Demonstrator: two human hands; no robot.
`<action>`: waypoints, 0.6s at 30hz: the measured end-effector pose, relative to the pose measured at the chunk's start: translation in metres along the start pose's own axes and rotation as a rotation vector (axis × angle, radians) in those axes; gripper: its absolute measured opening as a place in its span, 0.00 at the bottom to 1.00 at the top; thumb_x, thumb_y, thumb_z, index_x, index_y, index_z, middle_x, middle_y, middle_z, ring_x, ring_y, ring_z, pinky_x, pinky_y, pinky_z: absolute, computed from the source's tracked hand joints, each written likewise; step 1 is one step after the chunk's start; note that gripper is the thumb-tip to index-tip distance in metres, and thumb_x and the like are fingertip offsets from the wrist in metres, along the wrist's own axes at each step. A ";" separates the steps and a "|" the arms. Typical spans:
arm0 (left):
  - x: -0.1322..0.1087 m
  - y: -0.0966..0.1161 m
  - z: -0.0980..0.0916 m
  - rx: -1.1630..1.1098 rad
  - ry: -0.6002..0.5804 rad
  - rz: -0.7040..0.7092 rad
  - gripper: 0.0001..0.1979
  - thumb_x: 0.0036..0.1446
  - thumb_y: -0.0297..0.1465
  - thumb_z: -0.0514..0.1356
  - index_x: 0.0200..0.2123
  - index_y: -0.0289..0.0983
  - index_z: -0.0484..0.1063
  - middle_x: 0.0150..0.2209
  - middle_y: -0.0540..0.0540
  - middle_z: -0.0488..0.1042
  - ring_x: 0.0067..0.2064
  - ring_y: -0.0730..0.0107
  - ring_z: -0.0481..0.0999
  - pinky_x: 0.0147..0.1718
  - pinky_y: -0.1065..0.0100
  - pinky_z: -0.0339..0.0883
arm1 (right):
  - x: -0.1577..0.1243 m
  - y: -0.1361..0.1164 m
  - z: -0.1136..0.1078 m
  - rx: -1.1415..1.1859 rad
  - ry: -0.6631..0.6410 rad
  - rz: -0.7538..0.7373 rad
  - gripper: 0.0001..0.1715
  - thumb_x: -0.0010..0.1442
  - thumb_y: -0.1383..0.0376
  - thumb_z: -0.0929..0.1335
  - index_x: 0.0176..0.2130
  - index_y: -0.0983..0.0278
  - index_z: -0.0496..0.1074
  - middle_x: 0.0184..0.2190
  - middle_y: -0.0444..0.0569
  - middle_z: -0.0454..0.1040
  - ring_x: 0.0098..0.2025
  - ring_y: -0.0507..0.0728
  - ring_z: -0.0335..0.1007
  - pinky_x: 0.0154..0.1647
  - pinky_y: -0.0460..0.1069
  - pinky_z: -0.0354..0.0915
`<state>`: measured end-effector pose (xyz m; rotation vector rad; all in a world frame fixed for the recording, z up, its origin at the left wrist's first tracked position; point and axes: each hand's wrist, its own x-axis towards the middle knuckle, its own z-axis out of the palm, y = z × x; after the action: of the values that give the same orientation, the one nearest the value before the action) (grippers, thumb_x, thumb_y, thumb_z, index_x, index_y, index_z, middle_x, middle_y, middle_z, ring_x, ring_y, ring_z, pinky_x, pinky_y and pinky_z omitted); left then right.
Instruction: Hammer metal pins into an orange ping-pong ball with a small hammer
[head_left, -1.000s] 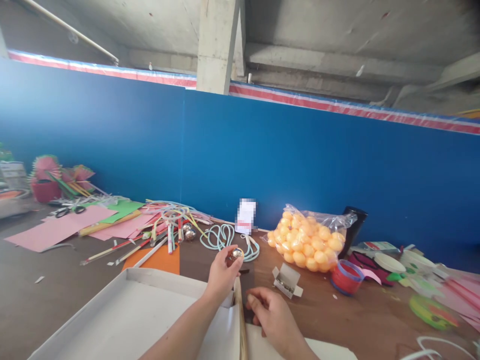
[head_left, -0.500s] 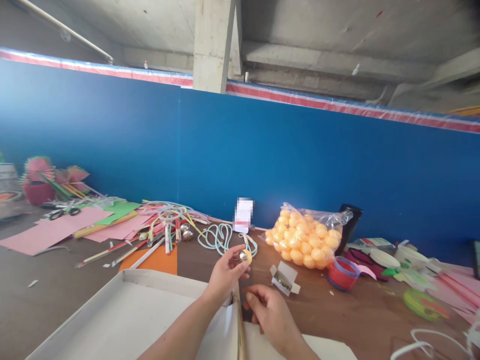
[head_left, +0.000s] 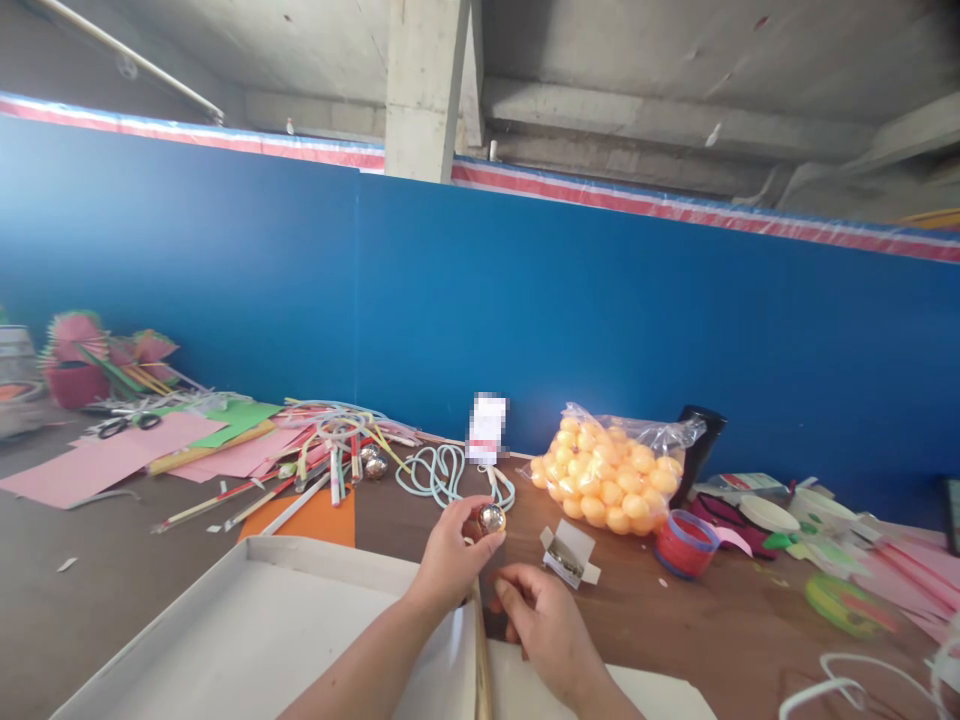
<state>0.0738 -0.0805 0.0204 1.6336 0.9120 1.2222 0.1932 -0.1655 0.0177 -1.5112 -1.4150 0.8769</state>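
Note:
Between the thumb and fingers of my left hand (head_left: 448, 556) is a shiny silver ball (head_left: 491, 518), held above the white cardboard box's edge. A sliver of orange shows at the silver ball's side; what it belongs to is mostly hidden. Lower and to the right, my right hand (head_left: 541, 622) is closed, thumb and fingertips pressed together; anything in the pinch is too small to make out. Just beyond that hand stands a small open carton (head_left: 571, 553) with dark, shiny bits inside. A pale blue cord (head_left: 435, 475) lies coiled behind my left hand.
A clear bag of orange balls (head_left: 607, 475) stands at the back, beside a red tape roll (head_left: 685, 545). The shallow white box (head_left: 322, 610) fills the near left. Paper, scissors (head_left: 129, 423) and two silver balls (head_left: 373, 462) lie further left. A blue partition (head_left: 600, 300) rises behind.
My left hand has turned the silver ball slightly, so more of it shows and less orange is visible. My right hand has barely moved.

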 end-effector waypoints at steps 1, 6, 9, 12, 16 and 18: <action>0.000 0.000 -0.001 0.046 0.020 0.025 0.19 0.45 0.32 0.61 0.44 0.40 0.69 0.39 0.47 0.69 0.29 0.75 0.68 0.32 0.70 0.66 | 0.000 -0.001 -0.001 -0.010 0.017 -0.004 0.16 0.57 0.57 0.61 0.35 0.65 0.71 0.25 0.47 0.74 0.19 0.50 0.64 0.18 0.44 0.60; -0.001 0.002 -0.004 0.179 0.055 0.061 0.18 0.44 0.35 0.61 0.42 0.41 0.70 0.37 0.47 0.69 0.30 0.72 0.69 0.34 0.68 0.64 | 0.005 -0.001 -0.019 -0.116 0.212 -0.061 0.19 0.58 0.55 0.60 0.39 0.64 0.72 0.29 0.50 0.76 0.25 0.55 0.69 0.26 0.47 0.65; -0.003 0.003 -0.003 0.237 0.044 0.050 0.18 0.44 0.36 0.61 0.41 0.41 0.70 0.38 0.48 0.69 0.31 0.71 0.69 0.34 0.68 0.63 | 0.012 0.005 -0.039 -0.214 0.380 -0.089 0.19 0.57 0.55 0.61 0.40 0.63 0.72 0.34 0.52 0.76 0.34 0.58 0.72 0.35 0.49 0.66; -0.005 0.004 -0.003 0.288 0.017 0.025 0.16 0.45 0.35 0.61 0.41 0.41 0.68 0.35 0.49 0.71 0.32 0.69 0.70 0.33 0.68 0.61 | 0.017 0.011 -0.057 -0.357 0.468 -0.060 0.18 0.57 0.56 0.61 0.40 0.61 0.72 0.40 0.50 0.75 0.36 0.58 0.71 0.40 0.50 0.65; -0.007 0.005 -0.004 0.335 0.038 0.040 0.15 0.45 0.34 0.61 0.40 0.42 0.68 0.37 0.49 0.71 0.36 0.67 0.70 0.35 0.68 0.60 | 0.019 0.015 -0.069 -0.610 0.429 0.111 0.15 0.55 0.57 0.61 0.39 0.54 0.73 0.43 0.45 0.74 0.41 0.59 0.70 0.38 0.50 0.62; -0.007 0.006 -0.004 0.328 0.054 0.054 0.15 0.45 0.33 0.61 0.39 0.42 0.68 0.39 0.48 0.71 0.38 0.66 0.70 0.36 0.68 0.60 | 0.019 0.016 -0.071 -0.693 0.376 0.181 0.14 0.55 0.57 0.61 0.39 0.51 0.72 0.43 0.43 0.74 0.43 0.59 0.69 0.36 0.50 0.60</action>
<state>0.0686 -0.0877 0.0242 1.8993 1.1558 1.2047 0.2664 -0.1557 0.0314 -2.2074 -1.3719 0.1606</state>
